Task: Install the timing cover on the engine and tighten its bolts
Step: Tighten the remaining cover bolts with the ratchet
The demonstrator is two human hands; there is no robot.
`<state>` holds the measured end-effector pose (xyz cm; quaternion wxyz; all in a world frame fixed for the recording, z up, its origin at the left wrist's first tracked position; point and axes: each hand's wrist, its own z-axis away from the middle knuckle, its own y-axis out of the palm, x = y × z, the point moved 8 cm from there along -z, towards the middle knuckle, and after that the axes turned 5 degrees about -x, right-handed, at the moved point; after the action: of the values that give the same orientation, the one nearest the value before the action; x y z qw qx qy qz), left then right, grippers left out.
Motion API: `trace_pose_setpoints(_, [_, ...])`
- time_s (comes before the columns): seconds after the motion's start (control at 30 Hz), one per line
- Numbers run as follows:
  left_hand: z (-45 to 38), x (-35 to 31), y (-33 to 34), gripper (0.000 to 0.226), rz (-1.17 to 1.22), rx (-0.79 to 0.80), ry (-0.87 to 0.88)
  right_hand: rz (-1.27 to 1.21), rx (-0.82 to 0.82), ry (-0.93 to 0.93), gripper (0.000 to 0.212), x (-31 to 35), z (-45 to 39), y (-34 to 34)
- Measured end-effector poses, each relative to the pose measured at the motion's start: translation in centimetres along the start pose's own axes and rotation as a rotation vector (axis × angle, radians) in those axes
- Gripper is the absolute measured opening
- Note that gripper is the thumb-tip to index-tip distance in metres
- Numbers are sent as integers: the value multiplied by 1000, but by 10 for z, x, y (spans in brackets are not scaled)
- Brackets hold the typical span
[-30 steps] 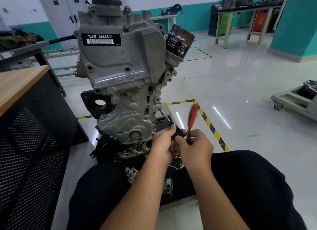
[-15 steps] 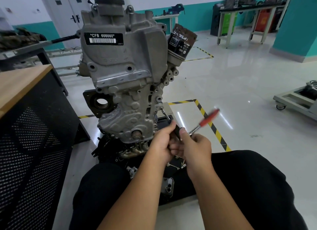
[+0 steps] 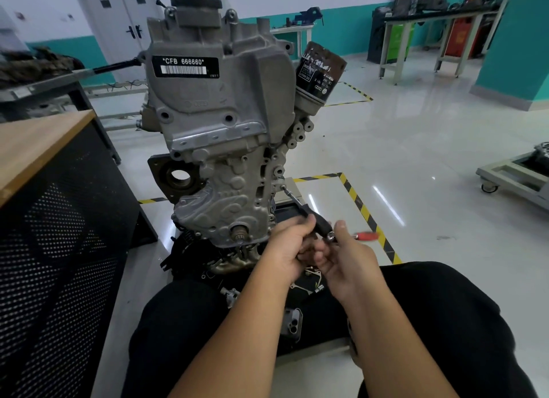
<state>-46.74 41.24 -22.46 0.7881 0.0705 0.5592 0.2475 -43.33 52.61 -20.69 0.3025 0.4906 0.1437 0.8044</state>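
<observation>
Standing upright on the floor ahead of the person, one engine point(image 3: 219, 124) carries one timing cover point(image 3: 228, 195) on its near face. One ratchet point(image 3: 319, 224) reaches a bolt point(image 3: 282, 187) at the cover's right edge. Two hands work it: left hand point(image 3: 286, 249) fingers curl round its black extension; right hand point(image 3: 344, 256) fingers wrap the handle. One oil filter point(image 3: 319, 71) sits upper right.

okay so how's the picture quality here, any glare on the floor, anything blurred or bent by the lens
Head view: bright streaks of glare lie on the glossy floor right of the engine; the ratchet's red handle is motion-blurred, while the left hand and right hand are fairly sharp; the wide lens bows the bench and far walls near the frame edges.
</observation>
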Motion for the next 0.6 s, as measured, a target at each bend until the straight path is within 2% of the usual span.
trace_pose_setpoints(0.03, [0, 0, 0, 21, -24, -18, 13, 169, -17, -103, 27, 7, -1, -3])
trace_pose_setpoints(0.1, [0, 3, -1, 28, -30, -49, 27, 614, -95, -426, 18, 26, -1, -5])
trace_pose_setpoints(0.13, [0, 4, -1, 28, -6, -50, 19, 746, -130, -559, 16, 32, 2, -3])
trace_pose_setpoints(0.17, [1, 6, 0, 26, 22, -36, -2, 768, -127, -608, 15, 32, 4, 0])
trace_pose_setpoints(0.2, [2, 7, 2, 27, 44, -11, -31, 743, -108, -595, 16, 28, 4, 0])
trace_pose_setpoints(0.23, [2, 7, 4, 28, 52, 17, -62, 642, -85, -479, 21, 21, 2, -1])
trace_pose_setpoints(0.3, [1, 6, 5, 30, 62, 58, -82, 243, 25, -146, 32, 2, 2, 2])
trace_pose_setpoints(0.33, [0, 5, 5, 29, 56, 58, -68, 128, 50, -44, 33, -4, 4, 4])
trace_pose_setpoints(0.37, [-1, 5, 4, 23, 44, 50, -48, 126, 47, -29, 30, -5, 3, 2])
trace_pose_setpoints(0.43, [-1, 7, 3, 19, 31, 19, -24, 446, -50, -240, 17, 7, -1, -5])
trace_pose_setpoints(0.5, [-2, 10, 0, 17, 25, -20, -16, 713, -130, -431, 14, 17, 1, -6])
trace_pose_setpoints(0.53, [-4, 10, -1, 19, 7, -30, -11, 674, -112, -422, 17, 14, 0, -5])
trace_pose_setpoints(0.6, [-6, 9, -2, 24, -22, -30, -19, 299, -26, -183, 23, 2, 1, -3])
